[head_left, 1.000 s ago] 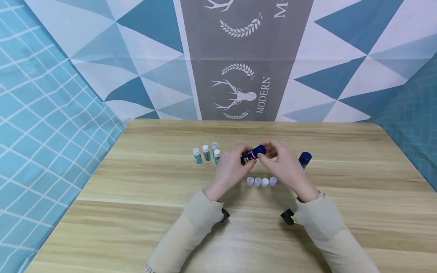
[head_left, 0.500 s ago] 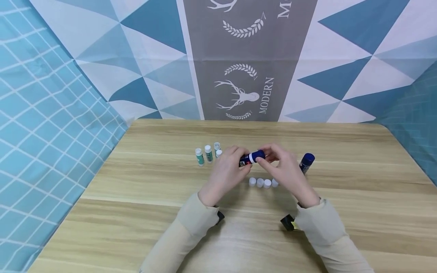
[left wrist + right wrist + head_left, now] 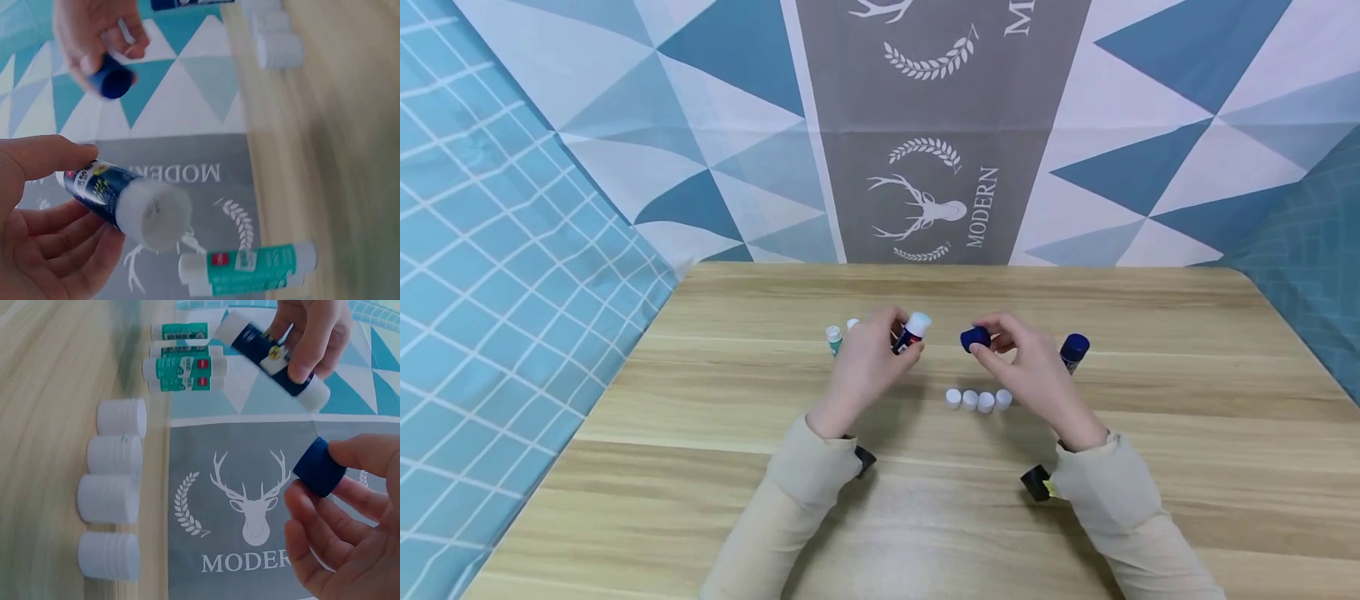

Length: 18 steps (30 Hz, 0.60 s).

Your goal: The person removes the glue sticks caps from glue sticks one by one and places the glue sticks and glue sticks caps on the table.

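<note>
My left hand holds a dark blue glue stick between thumb and fingers, above the table. Its white end is bare and faces up and to the right; in the left wrist view that end points toward the camera. My right hand pinches the blue cap, apart from the stick. The hollow of the cap shows in the left wrist view. Beyond my left hand stand several green glue sticks with white ends, mostly hidden by that hand in the head view.
Several white caps stand in a row on the wooden table, below and between the hands. A second blue glue stick, its cap on, stands right of my right hand. A patterned cloth hangs behind the table.
The blue cap has come off the glue stick. My left hand has moved left with the stick and tipped its white end upward; my right hand keeps the cap nearly in place.
</note>
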Tool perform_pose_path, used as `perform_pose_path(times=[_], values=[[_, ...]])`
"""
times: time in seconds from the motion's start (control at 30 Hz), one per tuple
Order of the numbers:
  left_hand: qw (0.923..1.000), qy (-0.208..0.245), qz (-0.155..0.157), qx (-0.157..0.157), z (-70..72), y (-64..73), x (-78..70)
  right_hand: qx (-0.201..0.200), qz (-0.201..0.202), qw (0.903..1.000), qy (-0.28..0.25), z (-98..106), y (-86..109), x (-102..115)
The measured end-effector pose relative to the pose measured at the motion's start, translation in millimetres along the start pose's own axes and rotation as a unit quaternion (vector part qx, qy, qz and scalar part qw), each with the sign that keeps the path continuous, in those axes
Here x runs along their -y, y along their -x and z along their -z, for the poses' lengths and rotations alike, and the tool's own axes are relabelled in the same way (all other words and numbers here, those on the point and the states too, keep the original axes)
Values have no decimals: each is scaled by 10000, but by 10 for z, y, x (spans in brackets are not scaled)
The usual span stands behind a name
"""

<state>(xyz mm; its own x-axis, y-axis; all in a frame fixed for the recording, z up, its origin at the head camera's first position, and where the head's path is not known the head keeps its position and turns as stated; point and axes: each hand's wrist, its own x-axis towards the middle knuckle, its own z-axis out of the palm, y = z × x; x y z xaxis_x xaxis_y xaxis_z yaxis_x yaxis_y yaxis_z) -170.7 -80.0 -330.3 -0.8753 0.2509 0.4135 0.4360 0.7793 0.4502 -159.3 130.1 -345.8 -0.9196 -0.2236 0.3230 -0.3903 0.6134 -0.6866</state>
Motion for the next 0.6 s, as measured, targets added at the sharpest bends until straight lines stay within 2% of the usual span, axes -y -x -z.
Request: perform_pose_path(times=[0.13,0.27,0.43,0.6], values=[[9997,129,212,36,85,-19,59,199,3,9992,338,22,-12,-17],[9983,105,524,220,164,-16,122,494,15,9958,769,19,-12,-48],[9957,-189,775,462,255,-9,208,715,-85,9898,1227,9,-8,-90],[9932,-367,896,648,279,-5,280,914,-217,9848,1463,-17,-15,-144]])
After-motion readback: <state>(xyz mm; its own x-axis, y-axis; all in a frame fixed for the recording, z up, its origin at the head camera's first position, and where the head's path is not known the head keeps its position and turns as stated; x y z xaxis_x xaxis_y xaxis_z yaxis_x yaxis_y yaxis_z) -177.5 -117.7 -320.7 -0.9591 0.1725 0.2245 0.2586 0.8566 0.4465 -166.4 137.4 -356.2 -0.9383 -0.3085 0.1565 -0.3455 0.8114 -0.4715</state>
